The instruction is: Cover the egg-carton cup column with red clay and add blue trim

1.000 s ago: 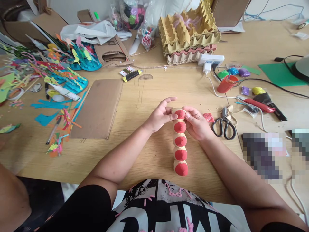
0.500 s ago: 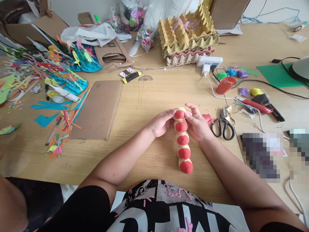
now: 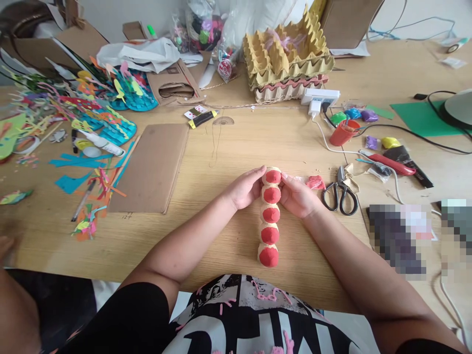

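Observation:
An egg carton strip (image 3: pixel 271 215), a row of several pale cups topped with red, hangs lengthwise between my hands with its lower end toward me. On its left side, my left hand (image 3: pixel 248 189) grips the far end, thumb near the top cup. My right hand (image 3: pixel 300 195) holds the same end from the right, thumb at the edge of the top cup; its other fingers are partly hidden. Just right of my right hand lie a red crumpled packet (image 3: pixel 315 182) and black-handled scissors (image 3: pixel 341 192).
A brown cardboard sheet (image 3: pixel 149 167) lies left, beside colourful paper scraps (image 3: pixel 98 184). Stacked egg trays (image 3: pixel 287 64) stand at the back, near a white power strip (image 3: pixel 320 95). A red cup (image 3: pixel 344 132) and a white cable are at right. Another person's arm (image 3: pixel 14 300) shows at lower left.
The lower end of the egg carton strip has swung left, so it hangs straighter. My right hand's raised fingers have come down behind the strip's side.

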`<state>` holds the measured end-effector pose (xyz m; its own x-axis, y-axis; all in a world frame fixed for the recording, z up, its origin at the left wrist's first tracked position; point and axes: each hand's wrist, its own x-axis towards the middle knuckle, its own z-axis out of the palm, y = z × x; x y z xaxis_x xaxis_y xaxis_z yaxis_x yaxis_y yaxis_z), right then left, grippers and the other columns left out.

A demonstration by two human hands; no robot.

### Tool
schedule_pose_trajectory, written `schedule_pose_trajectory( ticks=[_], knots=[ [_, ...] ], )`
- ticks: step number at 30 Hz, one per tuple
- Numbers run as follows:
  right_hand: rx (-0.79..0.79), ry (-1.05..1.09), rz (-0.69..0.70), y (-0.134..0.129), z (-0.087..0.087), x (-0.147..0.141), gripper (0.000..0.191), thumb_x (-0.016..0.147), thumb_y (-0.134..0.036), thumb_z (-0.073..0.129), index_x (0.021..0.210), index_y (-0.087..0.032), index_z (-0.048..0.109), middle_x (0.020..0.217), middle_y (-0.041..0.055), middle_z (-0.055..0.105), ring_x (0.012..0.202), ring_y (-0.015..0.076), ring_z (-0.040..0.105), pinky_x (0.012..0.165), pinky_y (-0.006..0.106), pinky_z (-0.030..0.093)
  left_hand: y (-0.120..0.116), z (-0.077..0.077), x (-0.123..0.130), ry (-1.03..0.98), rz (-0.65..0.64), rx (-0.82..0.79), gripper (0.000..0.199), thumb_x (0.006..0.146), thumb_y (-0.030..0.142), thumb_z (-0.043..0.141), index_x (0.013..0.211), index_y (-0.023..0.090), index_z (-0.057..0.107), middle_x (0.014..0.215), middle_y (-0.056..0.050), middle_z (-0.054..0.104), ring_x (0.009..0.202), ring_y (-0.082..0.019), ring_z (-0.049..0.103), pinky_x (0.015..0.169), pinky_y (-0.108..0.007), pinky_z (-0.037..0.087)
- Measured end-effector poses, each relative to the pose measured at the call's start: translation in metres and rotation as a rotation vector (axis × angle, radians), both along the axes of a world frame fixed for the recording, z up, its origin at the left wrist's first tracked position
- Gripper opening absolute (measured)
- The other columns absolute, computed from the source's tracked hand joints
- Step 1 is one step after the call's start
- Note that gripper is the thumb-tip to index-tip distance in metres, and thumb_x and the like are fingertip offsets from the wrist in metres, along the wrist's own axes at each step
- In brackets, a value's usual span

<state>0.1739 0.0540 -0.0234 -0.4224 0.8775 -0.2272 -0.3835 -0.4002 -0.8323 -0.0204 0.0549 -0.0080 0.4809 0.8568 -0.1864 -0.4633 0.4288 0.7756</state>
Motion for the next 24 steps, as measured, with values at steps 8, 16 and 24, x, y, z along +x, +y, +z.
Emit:
schedule_pose_trajectory(
  ticks=[8, 16, 24],
  knots=[
    [0.023, 0.002, -0.033, 0.004, -0.001, 0.000, 0.049, 0.080, -0.070, 0.102, 0.099, -0.028, 0.084, 0.097, 0.0039, 0.087, 0.089, 0.0243, 0.077, 0.085, 0.039, 0.066, 0.002, -0.002, -0.001, 0.016, 0.066, -0.013, 0.058, 0.079, 0.061, 0.105, 0.114, 0.019, 0.086, 0.108, -0.006, 0.084, 0.100, -0.021, 0.075, 0.090, -0.033, 0.057],
    [-0.019, -0.016, -0.048, 0.005, 0.007, -0.004, 0.048, 0.077, -0.062, 0.106, 0.101, -0.026, 0.084, 0.095, 0.0027, 0.088, 0.085, 0.0215, 0.078, 0.078, 0.034, 0.067, -0.003, 0.003, 0.002, 0.032, 0.126, 0.028, 0.054, 0.081, 0.061, 0.102, 0.108, 0.018, 0.087, 0.105, -0.007, 0.085, 0.098, -0.021, 0.075, 0.095, -0.035, 0.058],
    [0.057, 0.024, -0.065, -0.001, -0.006, -0.026, 0.052, 0.078, -0.071, 0.101, 0.099, -0.027, 0.082, 0.088, 0.0020, 0.085, 0.091, 0.0249, 0.080, 0.087, 0.039, 0.066, -0.021, -0.002, 0.002, 0.025, 0.279, -0.028, 0.049, 0.081, 0.055, 0.103, 0.110, 0.019, 0.089, 0.111, -0.007, 0.088, 0.105, -0.022, 0.077, 0.103, -0.036, 0.058]
  ],
)
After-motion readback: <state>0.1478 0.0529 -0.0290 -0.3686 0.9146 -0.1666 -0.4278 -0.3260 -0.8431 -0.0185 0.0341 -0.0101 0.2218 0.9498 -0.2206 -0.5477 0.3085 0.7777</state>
